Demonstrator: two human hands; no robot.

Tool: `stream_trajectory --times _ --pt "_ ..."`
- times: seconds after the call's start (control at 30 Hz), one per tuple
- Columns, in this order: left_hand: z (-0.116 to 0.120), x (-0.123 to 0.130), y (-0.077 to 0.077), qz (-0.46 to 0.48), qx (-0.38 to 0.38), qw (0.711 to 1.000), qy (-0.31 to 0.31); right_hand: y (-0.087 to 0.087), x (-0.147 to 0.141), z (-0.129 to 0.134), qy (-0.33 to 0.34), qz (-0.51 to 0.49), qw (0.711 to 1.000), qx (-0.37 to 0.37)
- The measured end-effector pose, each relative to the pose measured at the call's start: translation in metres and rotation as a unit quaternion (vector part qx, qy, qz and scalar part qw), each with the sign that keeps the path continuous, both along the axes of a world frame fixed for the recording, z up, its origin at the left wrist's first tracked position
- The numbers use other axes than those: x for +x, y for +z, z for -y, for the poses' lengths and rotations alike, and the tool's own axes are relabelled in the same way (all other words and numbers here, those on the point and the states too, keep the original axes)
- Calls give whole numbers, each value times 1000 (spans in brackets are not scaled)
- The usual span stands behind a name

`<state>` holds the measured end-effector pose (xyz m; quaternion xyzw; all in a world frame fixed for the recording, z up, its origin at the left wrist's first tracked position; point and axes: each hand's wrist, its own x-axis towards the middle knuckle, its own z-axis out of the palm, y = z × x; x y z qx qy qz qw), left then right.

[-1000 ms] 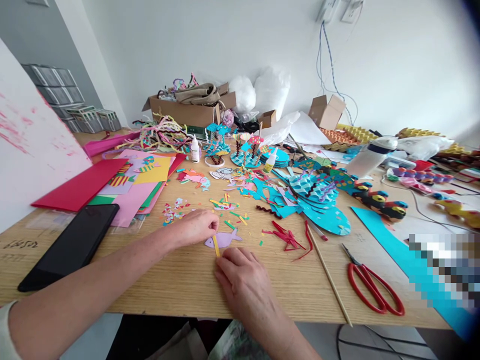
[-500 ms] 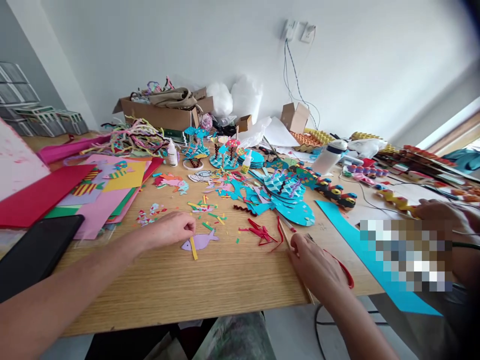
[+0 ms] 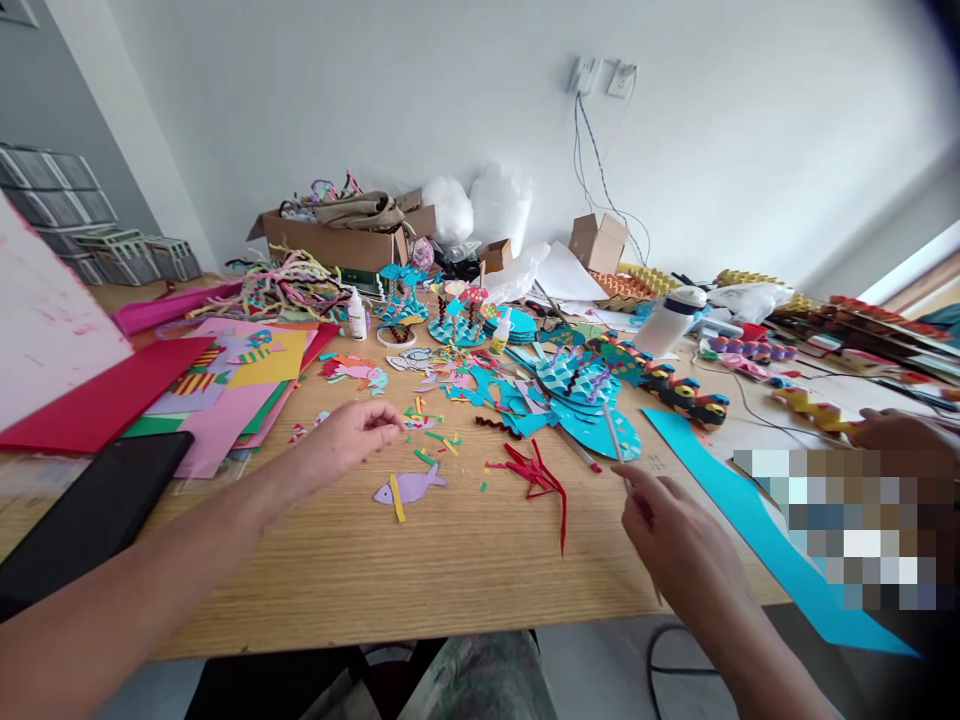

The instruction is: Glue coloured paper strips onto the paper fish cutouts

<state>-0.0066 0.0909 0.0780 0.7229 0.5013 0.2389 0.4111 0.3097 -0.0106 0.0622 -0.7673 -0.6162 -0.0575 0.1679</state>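
A purple paper fish (image 3: 420,487) lies flat on the wooden table, a yellow paper strip (image 3: 397,500) laid across it behind the head. Just beyond the fish, my left hand (image 3: 367,430) hovers near small coloured paper scraps (image 3: 442,437); its fingers are loosely bent and slightly apart, with nothing visible in them. On the right, my right hand (image 3: 671,525) is closed around a thin wooden stick (image 3: 611,430) whose tip points away from me. To the left of that hand is a pile of red strips (image 3: 536,475), one long strip trailing toward me.
Coloured paper sheets (image 3: 225,400) and a black phone (image 3: 97,520) lie at left. Glue bottles (image 3: 358,315), blue paper pieces (image 3: 592,425) and a white bottle (image 3: 667,322) stand or lie farther back. A long blue strip (image 3: 750,510) extends past the table edge near another person's hand (image 3: 907,435).
My left hand has lifted away from the yellow strip toward the scraps. My right hand has raised the stick and moved right. The long red strip now trails nearer to me.
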Motion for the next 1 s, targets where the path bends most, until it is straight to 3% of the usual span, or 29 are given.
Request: stream_trajectory --times 0.1,0.23,0.33,0.4,0.47,0.6,0.7,0.77,0.8,0.87,0.93,0.97,1.0 --pt "38 24 7 176 -146 973 -32 14 -23 9 77 -166 977 111" --pt "81 60 3 365 -272 888 -61 25 -73 22 244 -402 882 -17" --pt "94 74 2 460 -331 823 -37 27 -97 27 312 -505 800 -93" --pt "96 74 3 499 -365 786 -7 27 -101 27 343 -538 762 -114" --pt "97 72 4 535 -392 748 24 27 -100 24 369 -515 770 -83" --pt "99 68 1 594 -415 685 72 24 -101 16 430 -337 832 98" --pt "100 68 -3 610 -416 668 96 22 -108 11 475 -243 829 170" --pt "101 66 -6 605 -393 685 102 20 -112 7 479 -231 827 181" --pt "102 63 -8 592 -368 710 95 20 -113 4 468 -241 829 190" --pt "103 53 -12 517 -289 803 63 19 -114 -4 431 -285 831 208" --pt "103 37 -18 356 -158 921 27 20 -115 -16 394 -357 819 214" --pt "103 27 -23 251 -66 966 12 21 -116 -22 384 -396 809 203" --pt "102 18 -28 162 47 986 17 22 -117 -28 378 -431 799 183"
